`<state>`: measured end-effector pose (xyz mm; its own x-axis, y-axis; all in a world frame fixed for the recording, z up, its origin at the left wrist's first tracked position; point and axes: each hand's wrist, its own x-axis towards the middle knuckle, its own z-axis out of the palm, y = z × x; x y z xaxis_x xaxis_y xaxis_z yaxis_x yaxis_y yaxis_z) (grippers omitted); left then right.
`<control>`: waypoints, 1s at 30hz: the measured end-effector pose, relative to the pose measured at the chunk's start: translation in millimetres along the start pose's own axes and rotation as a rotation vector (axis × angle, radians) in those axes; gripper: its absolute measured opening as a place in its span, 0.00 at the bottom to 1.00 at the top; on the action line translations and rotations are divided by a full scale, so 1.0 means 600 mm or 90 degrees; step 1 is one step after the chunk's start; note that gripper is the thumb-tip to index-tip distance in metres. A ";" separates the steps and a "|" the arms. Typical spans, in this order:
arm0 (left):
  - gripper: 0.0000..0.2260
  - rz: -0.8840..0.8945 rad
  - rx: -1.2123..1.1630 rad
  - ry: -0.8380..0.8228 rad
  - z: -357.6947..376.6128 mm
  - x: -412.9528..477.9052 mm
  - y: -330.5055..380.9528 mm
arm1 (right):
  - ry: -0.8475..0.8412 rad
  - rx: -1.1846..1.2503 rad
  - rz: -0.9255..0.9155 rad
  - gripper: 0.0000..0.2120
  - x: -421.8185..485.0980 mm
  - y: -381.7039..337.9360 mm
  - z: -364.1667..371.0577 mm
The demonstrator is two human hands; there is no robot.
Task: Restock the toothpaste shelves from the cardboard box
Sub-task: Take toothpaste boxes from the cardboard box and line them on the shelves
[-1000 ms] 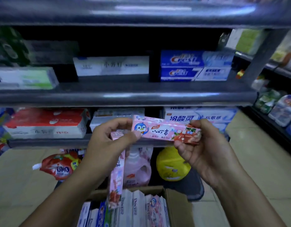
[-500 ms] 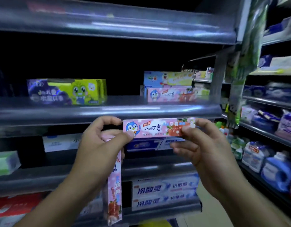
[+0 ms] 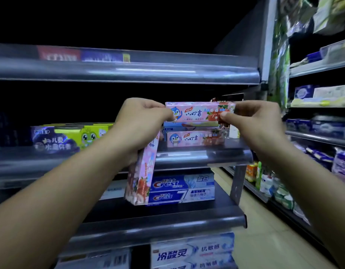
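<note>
**Placing the box**

1. The spare pink box [image 3: 142,171] is gripped by the lower fingers of the left hand [image 3: 140,121] and hangs end-down in front of the shelf edge [image 3: 206,154].
2. The pink box to be placed [image 3: 198,112] is pinched at its left end by the thumb and forefinger of the same hand, and at its right end by the thumb and fingers of the right hand [image 3: 255,121].
3. This box is held level, printed face outward, at the top of the stack. Whether it already rests on the blue box [image 3: 191,124] below cannot be told.
4. It should be lowered flat and squared to the stack, flush with the bottom pink box [image 3: 195,138]. Both pinches should be released only once it is seated.
5. The hanging box should be kept clear of the shelf lip.

The cardboard box is not in view.

**Markings**

- Held box: a red "NEW" flag, a blue penguin, Chinese characters and strawberries. The small print is blurred.
- Bottom pink box: the same design.
- Shelf below: "Crest" is read on two blue toothpaste boxes [image 3: 183,189], and a large "7" on the lower.
- Lowest shelf: "冷酸灵" and "抗敏感" on the white-and-blue boxes [image 3: 193,251].
- Far left: "儿童" and a cartoon figure on the green box [image 3: 84,134].
</note>
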<state>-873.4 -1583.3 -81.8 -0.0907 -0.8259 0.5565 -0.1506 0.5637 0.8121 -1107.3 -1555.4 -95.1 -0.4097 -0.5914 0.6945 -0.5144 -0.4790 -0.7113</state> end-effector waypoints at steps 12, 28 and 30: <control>0.15 -0.173 0.114 -0.065 0.002 0.035 -0.001 | -0.041 -0.097 0.058 0.26 0.021 0.056 0.029; 0.22 -0.184 -0.535 -0.148 -0.002 -0.038 0.033 | -0.210 0.196 0.046 0.20 -0.206 -0.040 0.068; 0.10 -0.124 -0.551 -0.146 -0.002 -0.039 0.022 | -0.126 0.247 0.082 0.21 -0.186 -0.027 0.060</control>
<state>-872.2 -1556.4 -83.6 -0.3484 -0.8365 0.4230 0.5987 0.1487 0.7871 -1026.3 -1504.9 -164.9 -0.2811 -0.7566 0.5903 -0.1328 -0.5785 -0.8048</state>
